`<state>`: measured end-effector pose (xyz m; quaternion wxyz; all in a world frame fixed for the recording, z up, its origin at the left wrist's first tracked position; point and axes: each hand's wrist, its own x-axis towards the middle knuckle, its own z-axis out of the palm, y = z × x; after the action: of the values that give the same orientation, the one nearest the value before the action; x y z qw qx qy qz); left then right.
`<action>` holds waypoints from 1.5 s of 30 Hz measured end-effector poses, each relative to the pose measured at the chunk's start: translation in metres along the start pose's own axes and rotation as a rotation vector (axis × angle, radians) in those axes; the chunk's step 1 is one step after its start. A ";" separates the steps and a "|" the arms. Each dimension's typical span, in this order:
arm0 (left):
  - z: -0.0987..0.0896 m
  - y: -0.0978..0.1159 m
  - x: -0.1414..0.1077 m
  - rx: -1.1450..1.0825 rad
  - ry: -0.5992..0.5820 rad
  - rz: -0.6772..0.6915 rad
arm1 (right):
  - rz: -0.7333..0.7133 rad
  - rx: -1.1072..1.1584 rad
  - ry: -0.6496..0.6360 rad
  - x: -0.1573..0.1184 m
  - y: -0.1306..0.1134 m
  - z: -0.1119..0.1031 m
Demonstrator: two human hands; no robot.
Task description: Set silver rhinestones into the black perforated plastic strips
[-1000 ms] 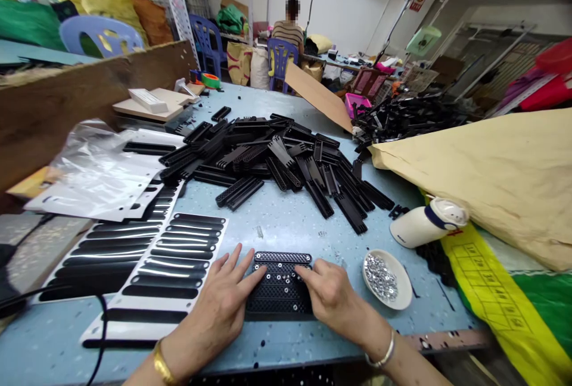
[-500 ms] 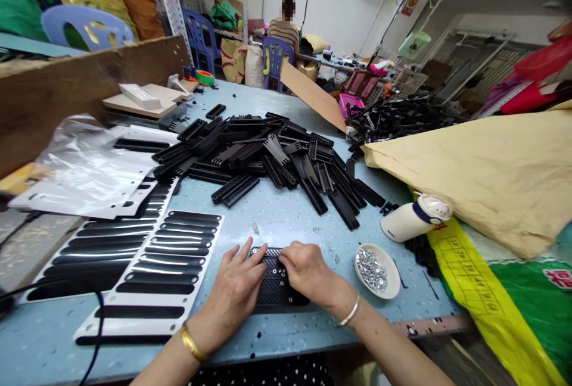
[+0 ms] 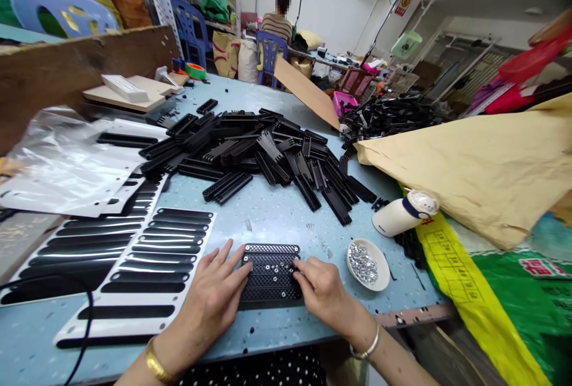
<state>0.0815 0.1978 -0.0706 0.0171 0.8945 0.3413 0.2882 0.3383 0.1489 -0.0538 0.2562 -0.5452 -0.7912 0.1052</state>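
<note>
Several black perforated plastic strips (image 3: 270, 271) lie side by side as a flat block at the table's near edge. My left hand (image 3: 213, 296) rests flat on the block's left end, fingers spread. My right hand (image 3: 322, 288) presses on the right end, fingertips on the strips. A small white dish of silver screws (image 3: 363, 264) sits just right of my right hand. Behind lies a big heap of the same black strips (image 3: 263, 151).
White backing sheets with black oval stickers (image 3: 134, 267) lie on the left, clear plastic film (image 3: 62, 159) behind them. A white bottle (image 3: 404, 213) lies on its side right of the heap, beside a tan sack (image 3: 482, 165). A person sits at a far table (image 3: 276, 22).
My right hand slid from the middle of the strip block out to its right end, uncovering the strips. The view shifted slightly.
</note>
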 end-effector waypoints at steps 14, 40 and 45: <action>-0.003 -0.001 -0.011 0.047 -0.073 0.030 | -0.058 -0.063 -0.017 -0.018 0.008 0.000; -0.004 -0.012 -0.026 -0.039 -0.129 -0.075 | -0.014 0.212 0.080 -0.032 0.020 0.017; -0.002 -0.014 -0.028 -0.014 -0.152 -0.051 | -0.002 0.221 0.084 -0.033 0.022 0.018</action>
<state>0.0555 0.1913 -0.0862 0.0566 0.9047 0.3596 0.2216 0.3561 0.1291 -0.0882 0.3476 -0.5170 -0.7639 0.1685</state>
